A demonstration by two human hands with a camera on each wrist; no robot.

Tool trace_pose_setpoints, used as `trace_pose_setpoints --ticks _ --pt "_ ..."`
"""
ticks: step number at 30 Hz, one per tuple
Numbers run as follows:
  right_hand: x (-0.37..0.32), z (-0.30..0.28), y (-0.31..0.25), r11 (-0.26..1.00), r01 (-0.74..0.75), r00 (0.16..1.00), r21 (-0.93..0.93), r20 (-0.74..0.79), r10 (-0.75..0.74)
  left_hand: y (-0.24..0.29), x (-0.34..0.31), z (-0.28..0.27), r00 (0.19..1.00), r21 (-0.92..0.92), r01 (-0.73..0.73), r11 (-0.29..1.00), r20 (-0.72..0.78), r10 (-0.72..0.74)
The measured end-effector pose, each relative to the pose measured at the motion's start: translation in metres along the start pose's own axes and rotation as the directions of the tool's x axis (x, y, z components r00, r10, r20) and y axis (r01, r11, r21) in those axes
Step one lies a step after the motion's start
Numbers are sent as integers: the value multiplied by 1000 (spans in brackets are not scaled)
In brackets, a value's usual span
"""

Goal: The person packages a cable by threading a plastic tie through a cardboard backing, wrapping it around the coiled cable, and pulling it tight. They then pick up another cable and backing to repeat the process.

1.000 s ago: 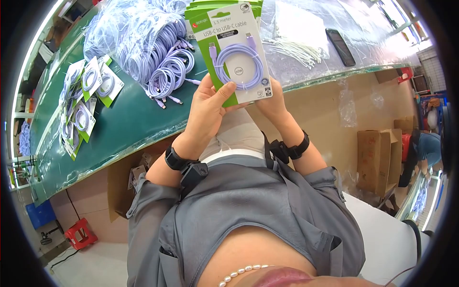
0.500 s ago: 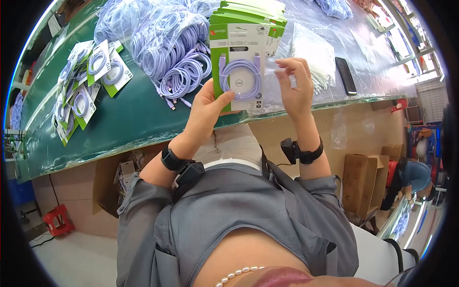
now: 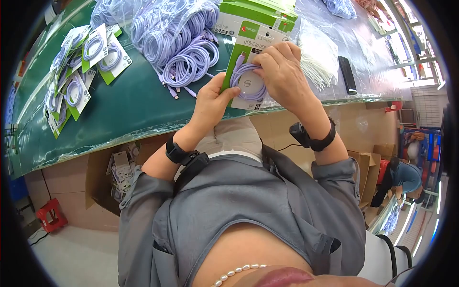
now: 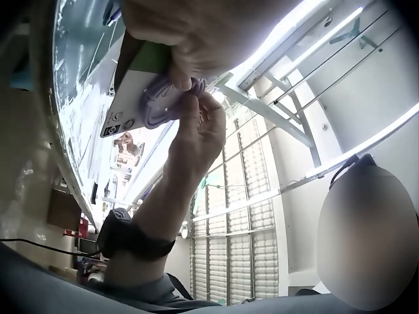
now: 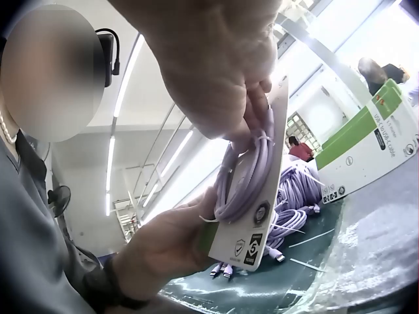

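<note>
A white and green retail card (image 3: 244,103) stands tilted up before me, with a coiled lilac USB-C cable (image 3: 235,80) on its front. My left hand (image 3: 209,104) grips the card's lower left edge, thumb on the front beside the coil. At the coil's upper right, my right hand (image 3: 285,76) pinches the cable between curled fingers and thumb, covering part of the print. White ties (image 5: 264,138) go round the coil in the right wrist view. Behind the card is a stack of similar cards (image 3: 267,10).
Loose lilac cables (image 3: 189,67), some under clear plastic, lie on the green table (image 3: 138,112). Carded cables (image 3: 74,91) are heaped on the left. White ties (image 3: 318,62) and a black phone (image 3: 347,75) lie on the right. Below the edge sits a cardboard box (image 3: 103,184).
My right hand left the card, lifted away to the right, then came back to pinch the coil. The left hand kept its hold; the card now leans slightly to the right.
</note>
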State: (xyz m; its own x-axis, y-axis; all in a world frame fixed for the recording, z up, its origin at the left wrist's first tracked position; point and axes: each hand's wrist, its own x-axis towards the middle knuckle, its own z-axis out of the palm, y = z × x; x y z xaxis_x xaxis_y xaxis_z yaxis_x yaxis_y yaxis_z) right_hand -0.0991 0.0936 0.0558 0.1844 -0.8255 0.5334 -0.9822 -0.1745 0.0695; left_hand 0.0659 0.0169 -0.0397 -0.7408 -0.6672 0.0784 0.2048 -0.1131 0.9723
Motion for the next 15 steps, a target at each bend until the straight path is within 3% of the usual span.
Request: trace_pose_setpoints --ticks 3,6,15 --pt "-2 3 -4 999 -12 997 42 74 9 0 1 -5 999 -3 28 1000 19 -28" --pt "2 9 -13 989 -70 993 130 -81 81 4 2 -9 997 -20 55 998 47 -54" --pt "-8 24 -13 995 -68 988 66 -136 77 3 -1 -9 989 -24 91 996 119 -88"
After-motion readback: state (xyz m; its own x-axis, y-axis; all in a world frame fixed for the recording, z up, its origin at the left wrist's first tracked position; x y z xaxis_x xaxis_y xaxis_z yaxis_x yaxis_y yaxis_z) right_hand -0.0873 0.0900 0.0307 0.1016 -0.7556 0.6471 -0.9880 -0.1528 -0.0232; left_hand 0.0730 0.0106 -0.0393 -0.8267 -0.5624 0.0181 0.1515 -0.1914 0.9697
